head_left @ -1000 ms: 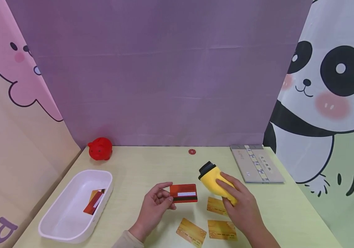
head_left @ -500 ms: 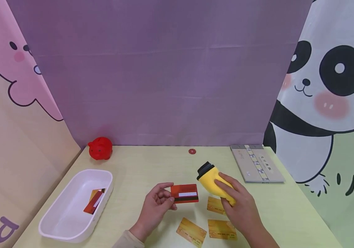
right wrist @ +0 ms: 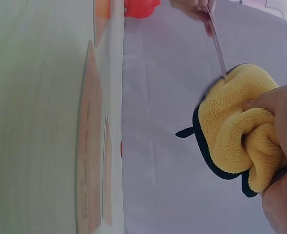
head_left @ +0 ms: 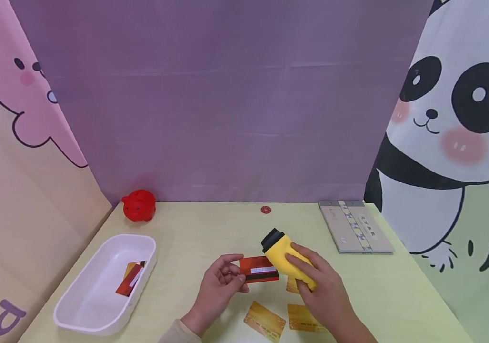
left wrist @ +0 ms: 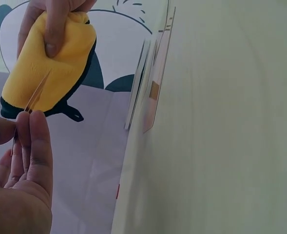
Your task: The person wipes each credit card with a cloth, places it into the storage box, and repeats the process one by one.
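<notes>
Above the counter (head_left: pixel 201 228), fingers of the left hand (head_left: pixel 220 287) pinch one end of the red card (head_left: pixel 253 264), likely light, stiff, slick and best held by that margin, while the right hand (head_left: pixel 325 283) grips the bunched yellow cloth (head_left: pixel 280 255), presumably soft, at the card's free end.

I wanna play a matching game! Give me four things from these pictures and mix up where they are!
1. piggy bank
2. yellow cloth
3. white tray
4. grey booklet

A. has cards inside
B. far right of the table
C. in the right hand
D. far left of the table

Pairs: 1-D, 2-C, 3-A, 4-B
</notes>
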`<action>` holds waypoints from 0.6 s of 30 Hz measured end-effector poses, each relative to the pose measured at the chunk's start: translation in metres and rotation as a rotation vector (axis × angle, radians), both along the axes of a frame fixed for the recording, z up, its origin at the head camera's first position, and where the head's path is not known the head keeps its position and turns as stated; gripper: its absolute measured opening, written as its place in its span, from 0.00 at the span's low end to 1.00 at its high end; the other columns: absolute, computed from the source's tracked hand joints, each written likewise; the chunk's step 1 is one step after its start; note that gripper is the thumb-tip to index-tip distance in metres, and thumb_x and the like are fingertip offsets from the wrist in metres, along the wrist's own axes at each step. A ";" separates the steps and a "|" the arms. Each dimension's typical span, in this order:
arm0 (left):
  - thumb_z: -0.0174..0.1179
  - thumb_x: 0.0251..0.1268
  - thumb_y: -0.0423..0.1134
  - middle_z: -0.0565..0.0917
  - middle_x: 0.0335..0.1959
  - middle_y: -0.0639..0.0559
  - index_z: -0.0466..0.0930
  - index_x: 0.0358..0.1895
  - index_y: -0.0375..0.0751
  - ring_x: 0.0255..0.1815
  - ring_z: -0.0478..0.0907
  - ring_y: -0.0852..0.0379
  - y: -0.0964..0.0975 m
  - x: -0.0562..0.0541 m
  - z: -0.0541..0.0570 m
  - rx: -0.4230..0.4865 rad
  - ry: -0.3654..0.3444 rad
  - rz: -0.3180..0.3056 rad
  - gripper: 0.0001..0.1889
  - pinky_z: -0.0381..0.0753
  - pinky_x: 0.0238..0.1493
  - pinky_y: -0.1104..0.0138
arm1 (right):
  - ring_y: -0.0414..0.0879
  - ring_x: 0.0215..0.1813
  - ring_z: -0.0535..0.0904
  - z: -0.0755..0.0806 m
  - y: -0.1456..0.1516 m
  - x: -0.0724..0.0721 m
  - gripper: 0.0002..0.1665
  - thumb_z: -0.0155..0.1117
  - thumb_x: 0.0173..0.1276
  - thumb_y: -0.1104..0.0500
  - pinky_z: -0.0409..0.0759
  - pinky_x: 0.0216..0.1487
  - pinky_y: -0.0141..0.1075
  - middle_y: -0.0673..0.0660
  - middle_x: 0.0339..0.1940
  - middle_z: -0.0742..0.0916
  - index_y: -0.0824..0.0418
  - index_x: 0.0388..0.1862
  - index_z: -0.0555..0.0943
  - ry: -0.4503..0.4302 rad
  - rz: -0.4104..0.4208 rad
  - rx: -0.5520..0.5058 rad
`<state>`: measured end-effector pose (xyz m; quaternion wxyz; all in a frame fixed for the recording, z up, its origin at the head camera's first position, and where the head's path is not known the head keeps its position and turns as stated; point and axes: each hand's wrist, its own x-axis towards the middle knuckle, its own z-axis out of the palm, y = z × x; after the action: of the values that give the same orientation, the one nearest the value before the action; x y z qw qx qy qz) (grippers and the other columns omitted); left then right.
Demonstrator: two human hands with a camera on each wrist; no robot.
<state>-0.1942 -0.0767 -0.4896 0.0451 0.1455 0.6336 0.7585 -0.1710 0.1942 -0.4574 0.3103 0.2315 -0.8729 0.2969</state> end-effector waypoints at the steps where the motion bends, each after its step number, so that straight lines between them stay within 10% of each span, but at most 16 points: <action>1: 0.63 0.72 0.25 0.80 0.44 0.35 0.74 0.68 0.39 0.38 0.86 0.50 0.000 0.000 0.000 0.003 0.002 -0.004 0.24 0.90 0.47 0.55 | 0.54 0.66 0.81 0.000 -0.002 0.001 0.43 0.78 0.50 0.78 0.69 0.66 0.21 0.49 0.72 0.80 0.48 0.64 0.86 0.005 0.010 0.008; 18: 0.64 0.73 0.27 0.83 0.49 0.34 0.70 0.70 0.36 0.42 0.88 0.48 0.006 0.004 0.002 0.061 -0.012 -0.082 0.25 0.89 0.49 0.54 | 0.49 0.61 0.81 0.002 -0.017 0.006 0.50 0.88 0.41 0.74 0.87 0.56 0.44 0.49 0.73 0.78 0.43 0.64 0.85 0.055 0.080 0.217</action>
<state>-0.1906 -0.0709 -0.4874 0.0755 0.1683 0.6034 0.7758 -0.1646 0.1769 -0.4557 0.2950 0.3065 -0.8811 0.2064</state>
